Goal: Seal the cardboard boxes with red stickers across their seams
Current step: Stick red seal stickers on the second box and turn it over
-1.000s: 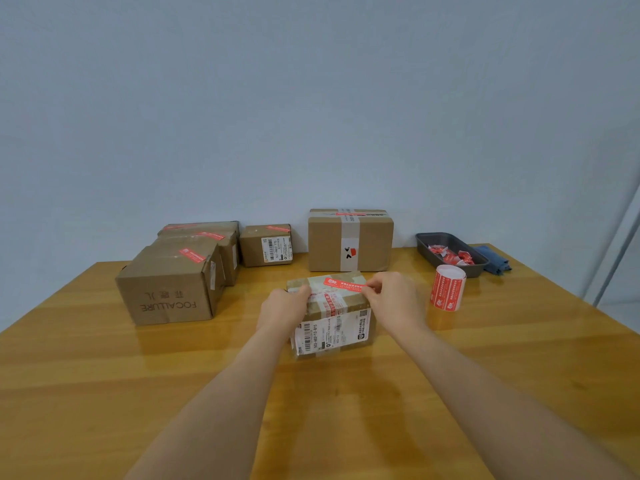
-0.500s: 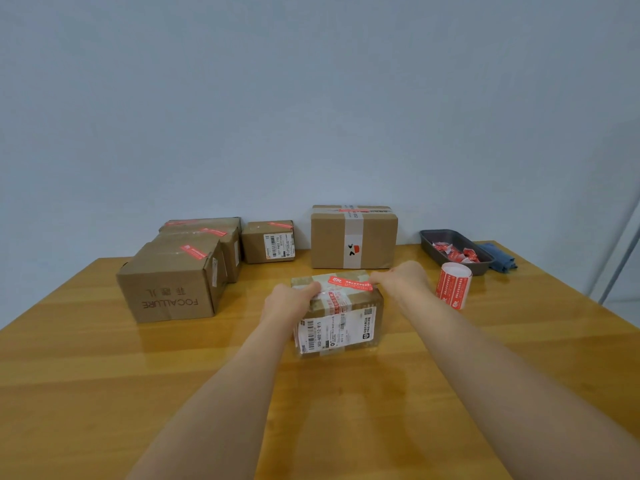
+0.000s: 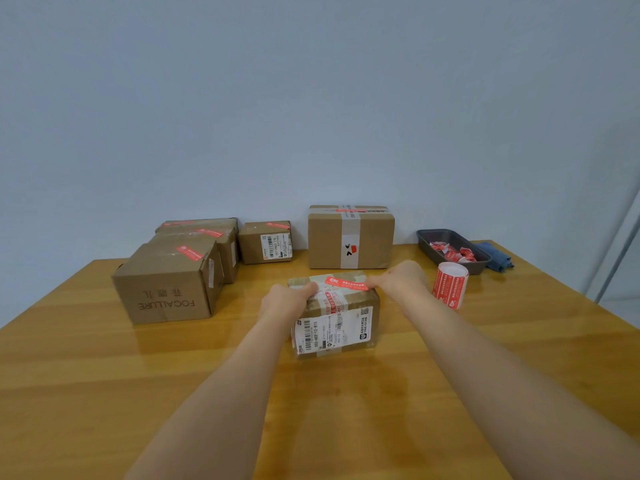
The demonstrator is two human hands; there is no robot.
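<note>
at the middle of the counter (image 3: 104, 393) we have the small box (image 3: 334, 315) square in front of us, its shipping label facing us. our left hand (image 3: 285, 301) grips the box's near left top corner, fingers curled over the edge, which we judge is there to keep the box from sliding. our right hand (image 3: 398, 278) lies on the far right top edge with its fingertips on the end of the red sticker (image 3: 346, 283); whether those fingers are flat or curled we cannot tell. the sticker lies across the top, crossing the taped seam, so pressing it down looks like the step in hand.

the sticker roll (image 3: 449, 287) stands just beside the box on the right, close for the next peel, and the dark tray (image 3: 424, 237) behind it holds crumpled red scraps. sealed boxes (image 3: 169, 282) wait along the back, well apart from our work.

compared with a second ago, the right hand has slid from the sticker's near right end out toward the far right edge, the sticker now sits flatter, and the box has turned slightly. the left hand stays at its corner.
</note>
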